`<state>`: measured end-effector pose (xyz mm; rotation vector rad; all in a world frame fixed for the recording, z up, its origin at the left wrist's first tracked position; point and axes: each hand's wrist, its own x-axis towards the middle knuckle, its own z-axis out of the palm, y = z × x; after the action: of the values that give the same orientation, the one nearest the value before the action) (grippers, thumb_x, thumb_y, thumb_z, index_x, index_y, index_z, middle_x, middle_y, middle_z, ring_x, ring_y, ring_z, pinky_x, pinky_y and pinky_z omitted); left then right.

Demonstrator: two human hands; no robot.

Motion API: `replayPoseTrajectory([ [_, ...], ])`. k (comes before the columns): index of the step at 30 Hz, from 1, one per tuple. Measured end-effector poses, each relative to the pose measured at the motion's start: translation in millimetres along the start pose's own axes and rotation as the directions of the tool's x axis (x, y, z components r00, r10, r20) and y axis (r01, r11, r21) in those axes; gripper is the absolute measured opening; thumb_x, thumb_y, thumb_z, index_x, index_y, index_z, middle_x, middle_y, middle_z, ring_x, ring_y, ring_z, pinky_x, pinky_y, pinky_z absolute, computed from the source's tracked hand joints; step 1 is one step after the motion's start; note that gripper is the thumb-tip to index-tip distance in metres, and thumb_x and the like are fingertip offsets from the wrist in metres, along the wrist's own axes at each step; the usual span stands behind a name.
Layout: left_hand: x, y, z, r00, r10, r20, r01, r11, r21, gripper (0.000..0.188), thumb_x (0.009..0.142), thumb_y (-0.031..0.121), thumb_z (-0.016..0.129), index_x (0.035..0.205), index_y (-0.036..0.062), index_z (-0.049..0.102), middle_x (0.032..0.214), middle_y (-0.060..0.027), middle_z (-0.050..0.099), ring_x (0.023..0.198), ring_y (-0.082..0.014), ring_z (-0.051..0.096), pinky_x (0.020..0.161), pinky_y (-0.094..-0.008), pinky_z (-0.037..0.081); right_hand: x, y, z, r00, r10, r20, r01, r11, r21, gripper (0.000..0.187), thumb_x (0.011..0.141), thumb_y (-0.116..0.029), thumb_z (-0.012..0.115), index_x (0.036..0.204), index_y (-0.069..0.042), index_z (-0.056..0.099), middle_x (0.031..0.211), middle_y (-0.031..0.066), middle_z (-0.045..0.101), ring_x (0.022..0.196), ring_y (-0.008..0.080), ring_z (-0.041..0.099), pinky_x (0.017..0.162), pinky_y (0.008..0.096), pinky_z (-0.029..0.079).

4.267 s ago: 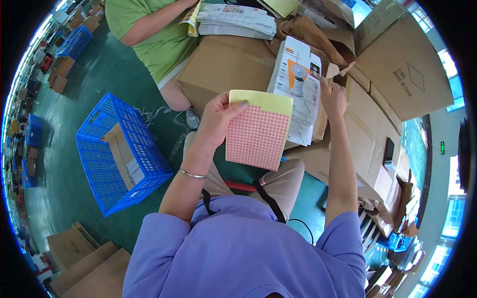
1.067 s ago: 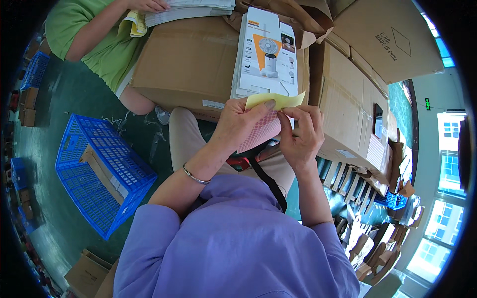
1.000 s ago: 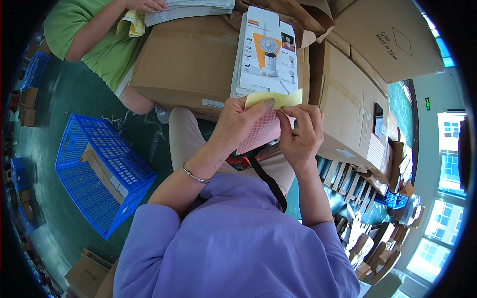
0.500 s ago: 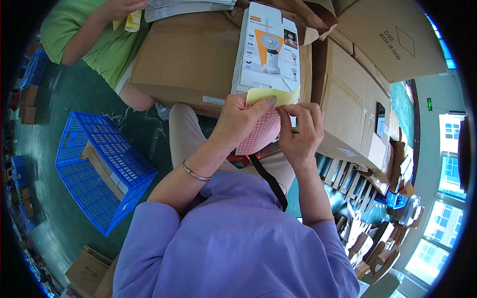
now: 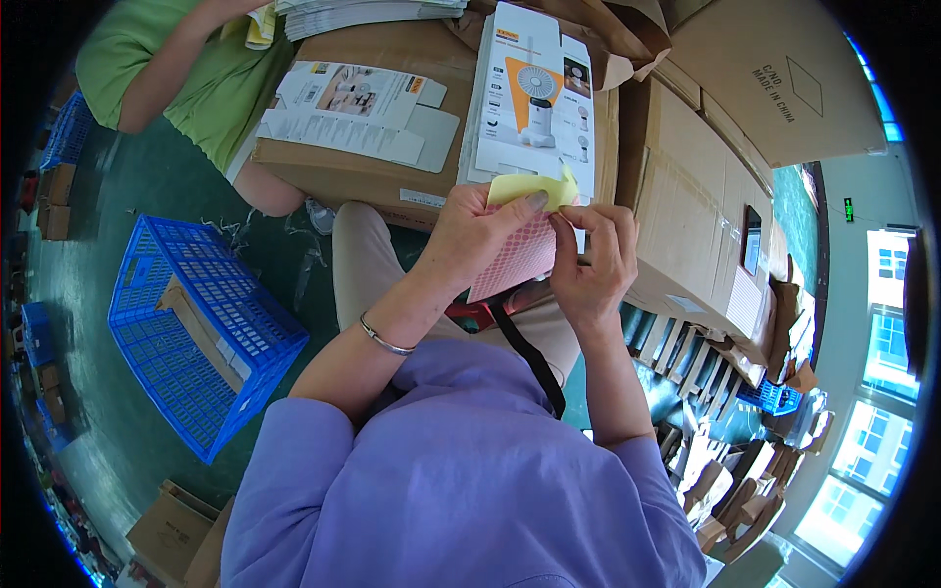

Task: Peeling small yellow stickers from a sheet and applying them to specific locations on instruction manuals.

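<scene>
My left hand (image 5: 465,235) grips a sticker sheet (image 5: 514,257), thumb on top. Its hanging part has a pink checked pattern, and its upper edge curls over to show a yellow side. At the sheet's right edge my right hand (image 5: 598,263) is closed in a pinch; what exactly lies between those fingertips is too small to make out. Just beyond both hands lies a stack of flat printed cartons (image 5: 529,103), white and orange with a fan picture. Another flattened printed carton (image 5: 358,110) rests to its left on a large brown box (image 5: 323,181).
Big brown boxes (image 5: 676,186) stand at the right, one with a phone (image 5: 751,238) on it. A blue plastic crate (image 5: 201,333) is on the green floor to the left. At the far left a person in green (image 5: 186,88) sits beside more stacked flat cartons (image 5: 368,12).
A flattened printed carton now lies on the brown box at the left, where bare cardboard showed before. The other person's hand has moved up and left. My hands have barely shifted; the sheet's yellow edge curls more.
</scene>
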<state>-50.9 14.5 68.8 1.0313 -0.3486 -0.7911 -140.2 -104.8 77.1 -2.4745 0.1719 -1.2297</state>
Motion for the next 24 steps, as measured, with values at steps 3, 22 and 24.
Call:
replayPoseTrajectory([
  [3,0.6,2.8,1.7,1.000,0.017,0.018,-0.016,1.000,-0.004,0.024,0.088,0.017,0.064,0.103,-0.0012,0.066,0.091,-0.0053,0.068,0.080,-0.0079,0.062,0.069,-0.0214,0.049,-1.4,2.5,-0.8,1.000,-0.005,0.022,0.005,1.000,-0.005,0.024,0.066,0.002,0.073,0.084,-0.006,0.060,0.076,0.0056,0.054,0.071,0.0215,0.053,0.064,0.0335,0.035],
  [22,5.6,-3.2,0.6,0.994,-0.106,-0.026,0.100,0.979,-0.179,0.022,0.086,0.014,0.066,0.101,-0.0016,0.066,0.088,-0.0058,0.068,0.074,-0.0084,0.063,0.064,-0.0215,0.051,0.4,1.3,1.5,0.999,0.014,0.040,-0.013,1.000,-0.021,0.018,0.069,0.006,0.070,0.080,-0.003,0.059,0.077,0.0092,0.056,0.070,0.0222,0.055,0.061,0.0303,0.045],
  [24,5.2,-2.8,0.1,0.994,-0.107,-0.024,0.101,0.978,-0.184,0.022,0.085,0.014,0.066,0.101,-0.0013,0.066,0.088,-0.0058,0.068,0.074,-0.0084,0.063,0.063,-0.0215,0.050,1.1,0.6,1.1,0.998,0.031,0.050,-0.030,0.999,-0.016,0.018,0.069,0.006,0.070,0.080,-0.003,0.059,0.077,0.0093,0.056,0.070,0.0221,0.056,0.061,0.0302,0.046],
])
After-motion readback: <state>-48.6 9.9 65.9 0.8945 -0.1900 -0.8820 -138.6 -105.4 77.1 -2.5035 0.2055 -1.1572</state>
